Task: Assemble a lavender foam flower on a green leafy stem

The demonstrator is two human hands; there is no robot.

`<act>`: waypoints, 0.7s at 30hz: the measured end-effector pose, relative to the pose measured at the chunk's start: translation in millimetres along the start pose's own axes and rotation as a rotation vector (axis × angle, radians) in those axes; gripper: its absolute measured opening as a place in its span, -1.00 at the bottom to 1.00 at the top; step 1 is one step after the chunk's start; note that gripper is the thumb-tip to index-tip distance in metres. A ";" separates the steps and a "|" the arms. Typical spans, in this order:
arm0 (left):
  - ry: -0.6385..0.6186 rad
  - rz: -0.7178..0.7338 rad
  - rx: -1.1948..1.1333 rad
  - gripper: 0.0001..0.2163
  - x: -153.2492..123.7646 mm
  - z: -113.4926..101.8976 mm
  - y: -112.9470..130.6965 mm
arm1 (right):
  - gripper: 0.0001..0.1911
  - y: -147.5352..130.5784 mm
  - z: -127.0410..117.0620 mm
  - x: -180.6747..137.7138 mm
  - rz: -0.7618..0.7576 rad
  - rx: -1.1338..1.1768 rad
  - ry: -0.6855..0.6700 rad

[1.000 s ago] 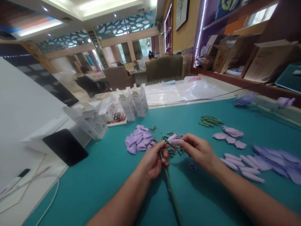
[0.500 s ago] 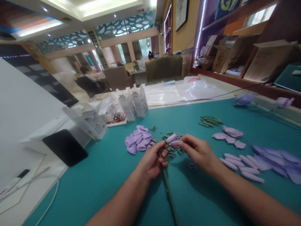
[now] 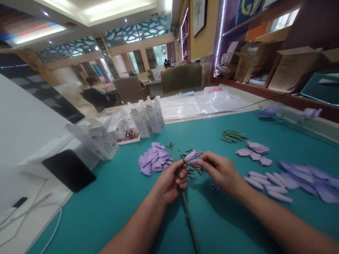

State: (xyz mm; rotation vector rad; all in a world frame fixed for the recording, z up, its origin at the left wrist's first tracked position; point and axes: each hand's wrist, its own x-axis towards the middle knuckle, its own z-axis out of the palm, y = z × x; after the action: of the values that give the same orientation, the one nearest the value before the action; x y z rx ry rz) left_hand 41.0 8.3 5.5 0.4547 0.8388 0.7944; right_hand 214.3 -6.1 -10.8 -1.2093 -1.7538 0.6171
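My left hand (image 3: 173, 180) is closed around a green artificial flower stem (image 3: 190, 222), which runs down toward the bottom edge. Two slim lilac buds (image 3: 190, 156) stick out near the fingertips, by a green side shoot. My right hand (image 3: 218, 169) pinches the tip of the lower lilac bud (image 3: 195, 162). Just beyond both hands lie small green and red pieces (image 3: 195, 171). A heap of lilac petals (image 3: 153, 158) is left of the stem's leafy top (image 3: 171, 145). Beneath the right hand rests a small purple round piece (image 3: 214, 187).
On the teal table mat (image 3: 127, 211) at right are loose lilac buds (image 3: 277, 189), purple petals (image 3: 315, 180), pale petals (image 3: 255, 146) and green sticks (image 3: 233, 135). White boxes (image 3: 96, 139) and a black tablet (image 3: 69, 170) stand at left. People sit at desks farther back.
The whole view has shifted slightly, so things appear a little farther left. Both hands keep their hold on the stem and bud, with hardly any movement.
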 end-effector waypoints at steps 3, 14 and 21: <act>-0.022 0.008 0.003 -0.68 -0.8 0.5 0.2 | -0.77 -1.2 -0.9 -0.3 -0.049 -0.016 0.017; -0.053 0.053 0.019 -0.70 -0.8 -1.3 -1.9 | -0.77 -6.1 -2.7 -1.8 -0.156 -0.129 0.038; -0.018 0.055 0.020 -0.66 -1.8 2.1 -3.3 | -0.78 -4.4 -3.1 -2.0 -0.185 -0.185 0.032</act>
State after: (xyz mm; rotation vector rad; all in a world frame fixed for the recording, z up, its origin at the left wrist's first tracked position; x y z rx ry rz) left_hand 43.4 4.7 5.6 0.5040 0.8208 0.8324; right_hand 215.2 -10.0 -6.6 -1.1565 -1.9020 0.3305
